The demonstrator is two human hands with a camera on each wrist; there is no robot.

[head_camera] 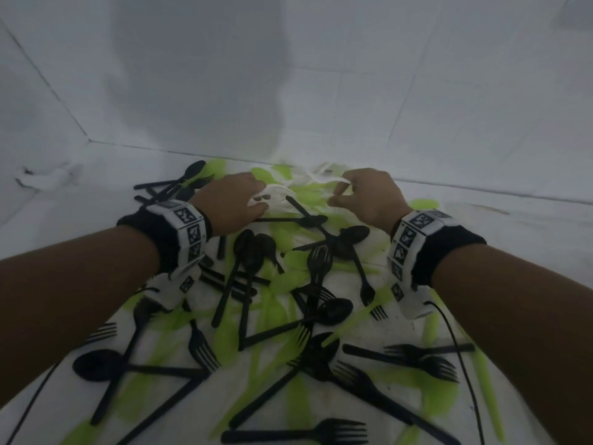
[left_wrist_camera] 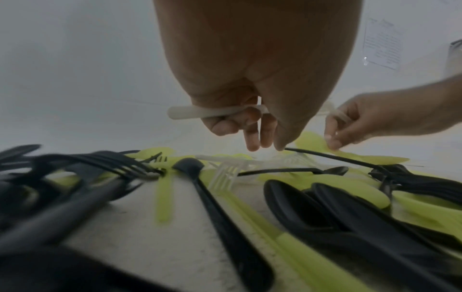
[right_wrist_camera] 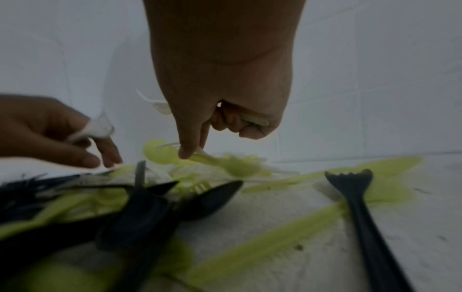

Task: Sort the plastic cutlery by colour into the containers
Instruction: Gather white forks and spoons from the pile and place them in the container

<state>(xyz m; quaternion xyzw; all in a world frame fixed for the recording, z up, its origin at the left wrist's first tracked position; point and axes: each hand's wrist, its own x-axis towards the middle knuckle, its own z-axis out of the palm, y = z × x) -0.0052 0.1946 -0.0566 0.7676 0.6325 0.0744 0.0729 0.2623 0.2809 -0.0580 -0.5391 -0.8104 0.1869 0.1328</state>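
We could read no text: the sheet (left_wrist_camera: 382, 43) on the wall carried print too small, and the wristbands (head_camera: 189, 227) bore only black-and-white marker patterns.

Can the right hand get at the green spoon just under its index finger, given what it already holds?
Probably yes: the right hand clamps white cutlery with its curled fingers, but its index fingertip already touches the green spoon, uncovered.

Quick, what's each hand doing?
Left hand: holding white cutlery.
Right hand: holding a white fork.
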